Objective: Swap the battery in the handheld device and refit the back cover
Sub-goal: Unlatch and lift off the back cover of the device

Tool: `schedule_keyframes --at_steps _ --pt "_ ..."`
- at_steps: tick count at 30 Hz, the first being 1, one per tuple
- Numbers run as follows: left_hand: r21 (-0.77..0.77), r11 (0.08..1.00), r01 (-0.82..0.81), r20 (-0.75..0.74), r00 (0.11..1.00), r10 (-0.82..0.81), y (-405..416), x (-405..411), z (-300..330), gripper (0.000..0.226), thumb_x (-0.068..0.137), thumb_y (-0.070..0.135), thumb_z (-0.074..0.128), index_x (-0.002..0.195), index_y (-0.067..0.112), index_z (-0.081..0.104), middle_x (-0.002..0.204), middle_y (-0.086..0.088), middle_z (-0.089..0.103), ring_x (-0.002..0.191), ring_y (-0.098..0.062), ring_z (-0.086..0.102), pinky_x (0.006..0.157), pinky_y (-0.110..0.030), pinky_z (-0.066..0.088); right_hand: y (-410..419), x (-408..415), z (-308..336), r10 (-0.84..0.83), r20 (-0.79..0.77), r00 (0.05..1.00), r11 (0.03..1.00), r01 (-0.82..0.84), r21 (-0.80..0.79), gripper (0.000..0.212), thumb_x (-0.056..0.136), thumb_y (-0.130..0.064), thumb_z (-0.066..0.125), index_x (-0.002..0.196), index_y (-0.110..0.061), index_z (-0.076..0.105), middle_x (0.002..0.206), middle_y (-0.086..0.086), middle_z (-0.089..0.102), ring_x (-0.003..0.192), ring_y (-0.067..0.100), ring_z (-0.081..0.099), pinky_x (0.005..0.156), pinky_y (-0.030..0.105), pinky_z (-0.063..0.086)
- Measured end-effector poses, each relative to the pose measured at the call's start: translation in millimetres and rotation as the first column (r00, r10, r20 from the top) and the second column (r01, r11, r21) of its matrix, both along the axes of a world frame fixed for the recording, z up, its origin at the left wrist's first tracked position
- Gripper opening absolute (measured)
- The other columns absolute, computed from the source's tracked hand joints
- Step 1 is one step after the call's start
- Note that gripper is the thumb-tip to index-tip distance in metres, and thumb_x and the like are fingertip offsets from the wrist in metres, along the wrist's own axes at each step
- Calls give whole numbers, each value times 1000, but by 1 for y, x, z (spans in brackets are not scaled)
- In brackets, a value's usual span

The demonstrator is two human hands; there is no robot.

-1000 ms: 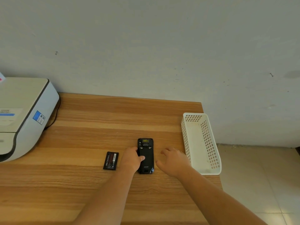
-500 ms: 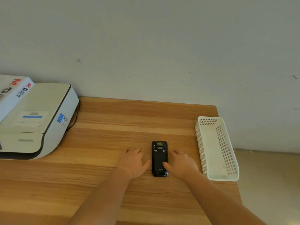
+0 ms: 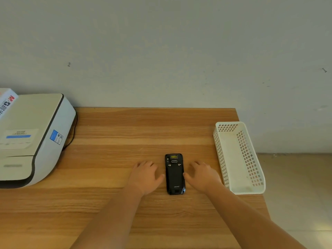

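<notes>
A black handheld device (image 3: 174, 174) lies face down on the wooden table (image 3: 111, 133), its back cover on, two latch screws near its top. My left hand (image 3: 145, 177) rests flat on the table just left of it, fingers spread, thumb near the device's left edge. My right hand (image 3: 202, 175) lies flat just right of it, thumb touching or nearly touching the right edge. Neither hand holds anything. No loose battery is in sight; my left hand may hide one.
A white printer (image 3: 30, 139) with a dark cable stands at the left, a box (image 3: 6, 102) behind it. An empty white perforated basket (image 3: 239, 157) sits at the table's right edge, beyond which is tiled floor (image 3: 296, 194).
My left hand came off the device and lies flat beside it. The loose battery seen left of that hand a second ago is out of sight. The view shifted, device now more central.
</notes>
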State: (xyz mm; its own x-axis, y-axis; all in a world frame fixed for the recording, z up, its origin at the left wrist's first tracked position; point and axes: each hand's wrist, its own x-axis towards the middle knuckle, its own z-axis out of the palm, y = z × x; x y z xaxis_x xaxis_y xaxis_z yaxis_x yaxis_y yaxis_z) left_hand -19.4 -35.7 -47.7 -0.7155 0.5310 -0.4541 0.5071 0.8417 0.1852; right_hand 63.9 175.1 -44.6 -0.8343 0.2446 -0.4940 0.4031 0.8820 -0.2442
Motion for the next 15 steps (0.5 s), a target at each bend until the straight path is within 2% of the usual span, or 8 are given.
schedule_keyframes --at_steps 4,7,15 --pt "47 998 33 -43 999 -31 15 -10 -5 48 96 49 42 134 21 50 139 1 50 132 -18 40 113 -41 26 9 -15 -5 24 -106 994 999 -26 -20 49 93 -48 48 135 -23 49 144 -2 46 126 20 47 98 37 47" --pt "74 994 81 -97 993 -73 25 -17 -10 43 96 40 48 135 22 49 141 1 48 134 -18 38 114 -41 25 12 -25 -10 76 -130 989 995 -83 -47 45 94 -42 51 135 -23 50 142 -2 48 127 18 46 100 35 46" --pt "187 973 134 -155 982 -106 38 -33 -21 27 93 30 58 118 22 62 137 4 47 128 -16 41 109 -35 33 11 -35 -28 163 -243 956 978 -190 -91 29 93 -30 55 120 -19 61 140 -4 46 129 15 41 97 35 47"
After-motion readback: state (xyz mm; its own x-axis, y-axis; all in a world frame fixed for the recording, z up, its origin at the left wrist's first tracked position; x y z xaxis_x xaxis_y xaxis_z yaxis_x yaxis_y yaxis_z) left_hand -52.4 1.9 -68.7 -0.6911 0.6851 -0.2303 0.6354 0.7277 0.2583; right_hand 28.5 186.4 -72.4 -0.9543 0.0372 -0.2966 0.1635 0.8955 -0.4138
